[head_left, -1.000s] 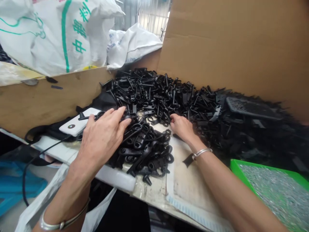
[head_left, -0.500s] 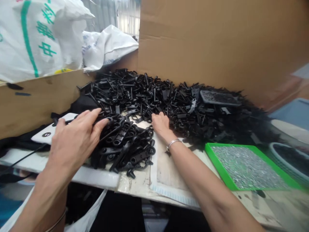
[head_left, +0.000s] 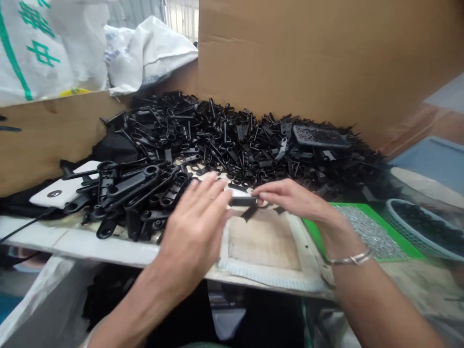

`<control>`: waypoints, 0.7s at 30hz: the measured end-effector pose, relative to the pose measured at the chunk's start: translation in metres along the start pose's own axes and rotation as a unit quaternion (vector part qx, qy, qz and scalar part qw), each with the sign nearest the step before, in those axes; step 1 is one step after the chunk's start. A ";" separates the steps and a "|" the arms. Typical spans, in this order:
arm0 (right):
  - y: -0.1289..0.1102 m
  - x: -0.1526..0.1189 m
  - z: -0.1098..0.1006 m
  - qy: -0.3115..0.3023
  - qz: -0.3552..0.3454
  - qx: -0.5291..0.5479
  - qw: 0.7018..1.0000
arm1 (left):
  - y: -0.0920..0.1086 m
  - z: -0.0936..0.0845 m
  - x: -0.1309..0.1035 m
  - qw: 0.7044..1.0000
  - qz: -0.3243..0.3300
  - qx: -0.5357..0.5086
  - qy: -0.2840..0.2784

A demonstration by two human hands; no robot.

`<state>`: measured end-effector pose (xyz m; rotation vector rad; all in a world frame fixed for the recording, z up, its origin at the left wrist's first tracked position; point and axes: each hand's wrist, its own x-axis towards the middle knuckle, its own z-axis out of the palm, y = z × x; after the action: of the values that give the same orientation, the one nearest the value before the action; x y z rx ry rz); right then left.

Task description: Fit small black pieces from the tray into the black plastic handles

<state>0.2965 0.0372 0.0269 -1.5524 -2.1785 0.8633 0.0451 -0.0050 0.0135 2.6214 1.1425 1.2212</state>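
Observation:
My left hand [head_left: 197, 224] lies beside the near heap of black plastic handle-like parts [head_left: 134, 186], fingers stretched out flat. Its underside is hidden, and its fingertips come close to the left end of a flat black plastic piece [head_left: 243, 200]. The right end of that piece is pinched between thumb and fingers of my right hand [head_left: 290, 195], which wears a bracelet. A second dark strip [head_left: 248, 212] hangs just below; whether it is joined to the piece I cannot tell. Beneath lies a pale board [head_left: 264, 244] with a worn brownish middle.
A larger heap of black parts [head_left: 217, 130] leans against a cardboard wall [head_left: 308, 58], with a small dark tray [head_left: 321, 137] on it. To the right are a green tray [head_left: 411, 251] of small metal pins and a basket [head_left: 395, 212] of dark pieces. A white device [head_left: 49, 195] lies left.
My left hand has moved right, off the near heap's left side. My right hand has drawn back and right from the large heap and now has a black piece in its fingers.

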 end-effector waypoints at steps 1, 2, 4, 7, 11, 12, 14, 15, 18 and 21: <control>0.000 -0.008 0.000 -0.032 -0.006 0.036 0.999 | 0.006 0.010 0.001 0.998 -0.020 -0.057 -0.031; -0.001 -0.016 0.001 -0.050 -0.011 0.061 0.997 | 0.011 0.019 0.002 0.990 -0.051 -0.116 -0.068; -0.005 -0.027 0.006 -0.061 -0.021 0.082 0.995 | 0.017 0.036 0.003 0.952 -0.119 -0.237 -0.151; -0.008 -0.038 0.016 -0.097 -0.032 0.105 0.989 | 0.022 0.057 -0.004 0.837 -0.221 -0.425 -0.263; 0.007 -0.041 0.024 -0.065 0.004 0.027 0.998 | 0.027 0.071 -0.021 0.643 -0.373 -0.592 -0.312; 0.014 -0.039 0.024 -0.020 0.024 -0.035 0.999 | 0.028 0.073 -0.024 0.625 -0.394 -0.604 -0.300; 0.031 -0.032 0.021 0.078 0.068 -0.158 0.982 | 0.029 0.074 -0.027 0.614 -0.420 -0.615 -0.261; 0.039 -0.027 0.018 0.119 0.091 -0.202 0.968 | 0.029 0.075 -0.028 0.611 -0.428 -0.621 -0.240; 0.055 -0.007 0.012 0.183 0.131 -0.277 0.934 | 0.028 0.077 -0.028 0.588 -0.440 -0.649 -0.200; 0.058 0.015 0.013 0.187 0.119 -0.342 0.913 | 0.027 0.078 -0.029 0.562 -0.436 -0.678 -0.182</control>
<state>0.3262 0.0606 -0.0220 -2.1101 -2.1241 -0.2013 0.1024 -0.0226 -0.0506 0.7968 0.6499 0.6595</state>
